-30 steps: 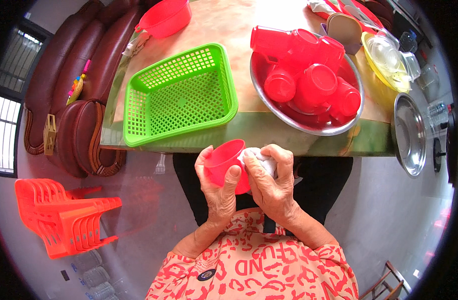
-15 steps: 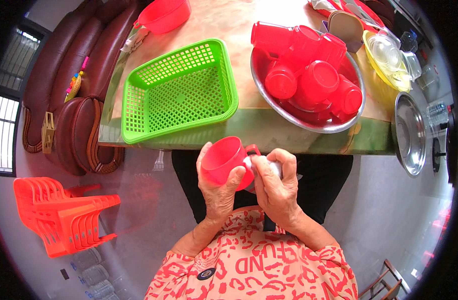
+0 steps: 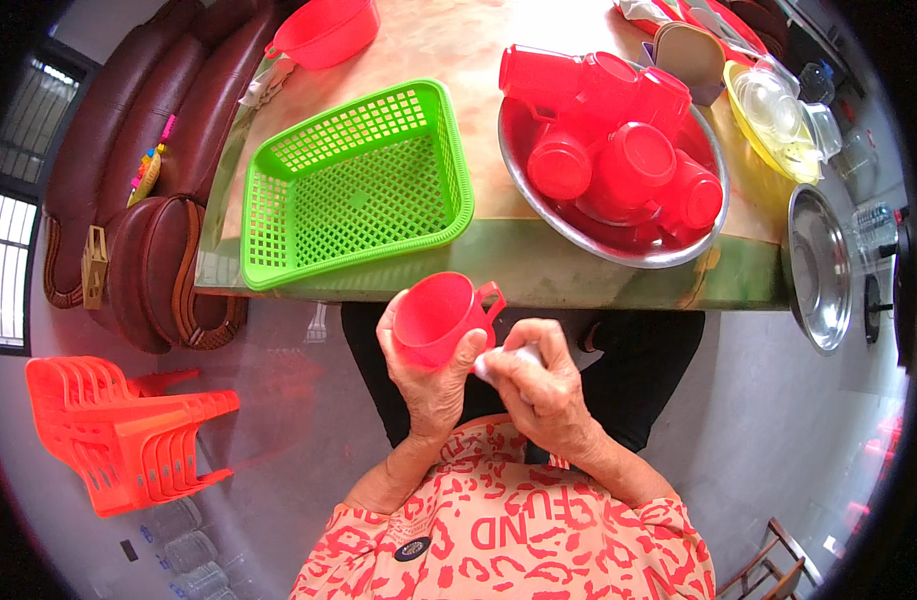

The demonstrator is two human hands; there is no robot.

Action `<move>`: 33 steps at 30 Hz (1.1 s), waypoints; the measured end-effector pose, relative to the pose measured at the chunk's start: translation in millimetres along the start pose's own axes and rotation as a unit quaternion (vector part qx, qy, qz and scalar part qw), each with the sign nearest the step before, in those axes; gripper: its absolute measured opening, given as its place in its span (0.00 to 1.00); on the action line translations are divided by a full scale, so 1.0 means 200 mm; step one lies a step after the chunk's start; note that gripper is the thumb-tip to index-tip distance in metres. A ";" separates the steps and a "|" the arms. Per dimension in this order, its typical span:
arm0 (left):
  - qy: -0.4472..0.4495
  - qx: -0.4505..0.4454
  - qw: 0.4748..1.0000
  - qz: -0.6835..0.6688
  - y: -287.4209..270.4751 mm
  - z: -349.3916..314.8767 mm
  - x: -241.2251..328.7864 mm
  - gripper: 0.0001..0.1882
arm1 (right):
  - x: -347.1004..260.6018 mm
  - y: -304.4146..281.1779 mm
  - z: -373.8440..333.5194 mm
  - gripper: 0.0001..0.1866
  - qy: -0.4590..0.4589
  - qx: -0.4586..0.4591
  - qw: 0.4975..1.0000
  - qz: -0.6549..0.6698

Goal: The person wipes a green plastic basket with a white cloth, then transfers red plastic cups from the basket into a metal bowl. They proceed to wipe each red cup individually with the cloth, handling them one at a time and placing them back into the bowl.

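My left hand (image 3: 424,380) grips a red plastic mug (image 3: 440,322) in front of the table's near edge, its mouth tilted up and its handle toward the right. My right hand (image 3: 544,390) is closed on a white cloth (image 3: 510,358), bunched small between thumb and fingers, and presses it near the mug's lower side below the handle. Much of the cloth is hidden by my fingers. Beyond my hands, a metal bowl (image 3: 538,205) on the table holds several red mugs (image 3: 634,165) piled up. Left of it sits a green plastic basket (image 3: 358,190) with nothing in it.
A red basin (image 3: 328,35) stands at the table's far left. On the right are a yellow basket (image 3: 753,125) of clear plastic containers and a steel basin (image 3: 818,270) by the table's edge. Red plastic chairs (image 3: 128,430) stand on the floor at left, near a brown leather sofa (image 3: 108,130).
My right hand has moved the cloth from the mug's handle down to the mug's lower side. The mug has shifted slightly left, and its handle now shows whole.
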State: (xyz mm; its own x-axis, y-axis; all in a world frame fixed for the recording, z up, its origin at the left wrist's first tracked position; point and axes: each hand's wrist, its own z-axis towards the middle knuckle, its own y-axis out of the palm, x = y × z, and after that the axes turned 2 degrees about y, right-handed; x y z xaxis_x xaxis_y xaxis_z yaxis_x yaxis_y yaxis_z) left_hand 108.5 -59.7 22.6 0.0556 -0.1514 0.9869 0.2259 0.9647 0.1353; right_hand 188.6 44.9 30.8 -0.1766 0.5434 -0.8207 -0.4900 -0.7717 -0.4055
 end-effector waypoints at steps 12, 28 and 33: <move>0.093 -0.053 0.987 0.121 0.03 -0.02 0.05 0.46 | -0.03 -0.05 0.14 0.15 -0.044 0.156 0.987 -0.017; 0.067 -0.300 0.949 0.076 -0.09 0.04 0.07 0.53 | 0.12 -0.28 0.27 0.07 0.216 -0.172 0.891 0.361; 0.082 -0.316 0.945 0.019 -0.07 0.06 0.08 0.51 | 0.12 -0.18 0.24 0.10 0.245 -0.139 0.862 0.421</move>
State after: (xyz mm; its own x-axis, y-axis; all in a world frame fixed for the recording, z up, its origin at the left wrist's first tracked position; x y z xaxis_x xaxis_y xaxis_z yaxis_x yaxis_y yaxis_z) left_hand 94.6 -72.5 36.9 0.2129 -0.2011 0.9562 0.7542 0.6559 -0.0300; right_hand 160.9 100.8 44.7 0.0450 -0.4009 -0.9150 -0.1287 -0.9106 0.3926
